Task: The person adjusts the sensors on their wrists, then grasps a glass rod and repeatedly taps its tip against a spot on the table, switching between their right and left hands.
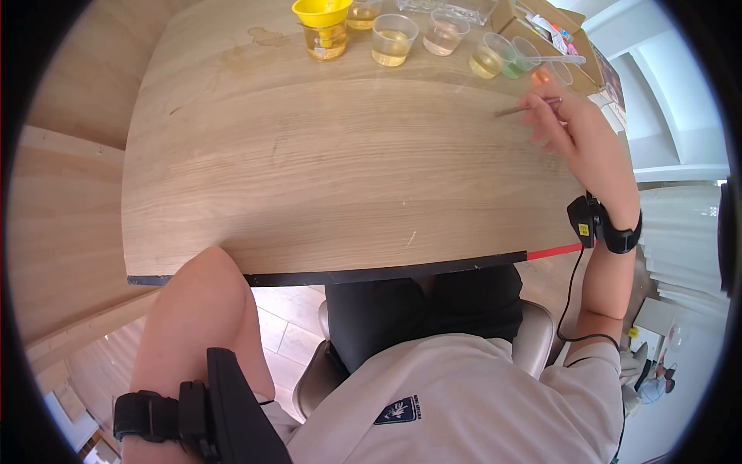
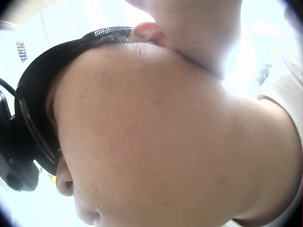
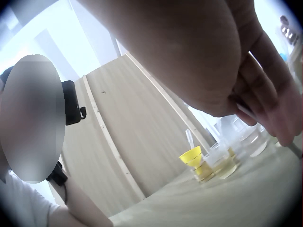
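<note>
My right hand [image 1: 568, 127] hovers over the right side of the table, holding a thin grey-brown stick [image 1: 508, 112] between its fingers. Just beyond the fingers stand clear plastic cups, one with green liquid [image 1: 514, 69] and one with orange liquid [image 1: 540, 76]. In the right wrist view the same hand [image 3: 265, 90] fills the upper right, its curled fingers partly hiding the stick. My left elbow [image 1: 212, 267] rests at the table's front edge with the forearm raised. The left hand [image 2: 199, 28] shows only in part, against the side of the head, its fingers hidden.
Along the far side stand a yellow funnel [image 1: 321, 9] on a cup of amber liquid [image 1: 325, 45], a cup of yellow liquid [image 1: 392, 54], and a cup of pale liquid [image 1: 442, 39]. A clear plastic spoon [image 1: 564, 59] lies across cups near a cardboard box [image 1: 587, 54].
</note>
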Available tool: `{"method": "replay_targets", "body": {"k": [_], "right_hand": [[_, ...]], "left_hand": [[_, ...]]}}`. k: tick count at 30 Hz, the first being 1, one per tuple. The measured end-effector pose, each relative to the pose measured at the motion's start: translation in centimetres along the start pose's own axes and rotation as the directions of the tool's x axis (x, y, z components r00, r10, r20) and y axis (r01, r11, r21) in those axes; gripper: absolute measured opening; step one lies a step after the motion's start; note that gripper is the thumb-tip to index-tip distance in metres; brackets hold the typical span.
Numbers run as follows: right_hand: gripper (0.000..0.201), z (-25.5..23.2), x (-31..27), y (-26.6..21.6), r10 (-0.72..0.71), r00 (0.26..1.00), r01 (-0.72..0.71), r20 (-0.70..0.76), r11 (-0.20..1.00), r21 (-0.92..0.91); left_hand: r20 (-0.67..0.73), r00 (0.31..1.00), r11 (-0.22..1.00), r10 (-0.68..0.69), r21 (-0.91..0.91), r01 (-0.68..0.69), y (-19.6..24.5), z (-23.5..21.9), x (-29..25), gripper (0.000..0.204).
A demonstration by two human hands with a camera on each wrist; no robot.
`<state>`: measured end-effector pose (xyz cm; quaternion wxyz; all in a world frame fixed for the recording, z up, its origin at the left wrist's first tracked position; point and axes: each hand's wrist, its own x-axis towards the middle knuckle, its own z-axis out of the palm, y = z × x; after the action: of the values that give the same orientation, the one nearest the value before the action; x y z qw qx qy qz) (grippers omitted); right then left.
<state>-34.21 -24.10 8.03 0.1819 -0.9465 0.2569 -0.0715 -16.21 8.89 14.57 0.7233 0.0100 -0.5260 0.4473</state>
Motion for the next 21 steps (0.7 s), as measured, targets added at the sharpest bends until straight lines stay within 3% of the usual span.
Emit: {"method": "replay_targets", "body": {"k": [1, 3, 6, 10, 12, 15, 16, 18, 21], "right_hand": [[0.025, 0.2, 0.1, -0.3, 0.001, 1.000, -0.001, -0.001, 1.000, 0.001], [0.026, 0.9, 0.7, -0.9, -0.096, 0.995, 0.099, -0.023, 0.953, 0.287], [0.026, 1.8, 3.0, -1.6, -0.146, 0.988, 0.151, -0.041, 0.969, 0.197], [0.027, 3.7, 5.9, -0.7, -0.193, 0.980, 0.200, -0.054, 0.945, 0.260], [0.027, 4.4, 6.6, -0.6, -0.301, 0.952, 0.304, -0.053, 0.916, 0.263], [0.028, 4.6, 6.2, -0.9, -0.245, 0.967, 0.251, -0.065, 0.896, 0.365], [0.028, 4.6, 6.3, -0.8, -0.241, 0.968, 0.247, -0.063, 0.897, 0.365], [0.030, 4.5, 6.5, -0.6, -0.218, 0.969, 0.231, -0.113, 0.966, 0.115], [0.031, 4.4, 5.7, -1.0, -0.222, 0.967, 0.238, -0.125, 0.962, 0.134]], "left_hand": [[0.000, 1.000, 1.000, -0.001, -0.001, 0.001, 0.0, 0.1, 0.0, 0.043], [0.003, 1.000, 1.000, -0.003, -0.004, 0.003, 0.0, 0.2, 0.1, 0.042], [0.007, 1.000, 1.000, 0.002, -0.009, -0.002, 0.0, 0.1, 0.3, 0.042], [0.012, 1.000, 1.000, 0.005, -0.004, -0.005, -0.1, -0.2, 0.3, 0.042], [0.019, 1.000, 1.000, 0.004, 0.007, -0.005, -0.1, -0.4, 0.4, 0.042], [0.026, 1.000, 1.000, 0.000, 0.028, 0.000, 0.0, -0.7, 0.3, 0.042], [0.024, 1.000, 1.000, -0.005, 0.028, 0.004, 0.0, -0.7, 0.2, 0.042], [0.018, 1.000, 1.000, -0.011, 0.022, 0.010, 0.0, -0.7, 0.1, 0.042], [0.022, 1.000, 1.000, -0.006, 0.028, 0.005, 0.0, -0.8, 0.2, 0.042]]}}
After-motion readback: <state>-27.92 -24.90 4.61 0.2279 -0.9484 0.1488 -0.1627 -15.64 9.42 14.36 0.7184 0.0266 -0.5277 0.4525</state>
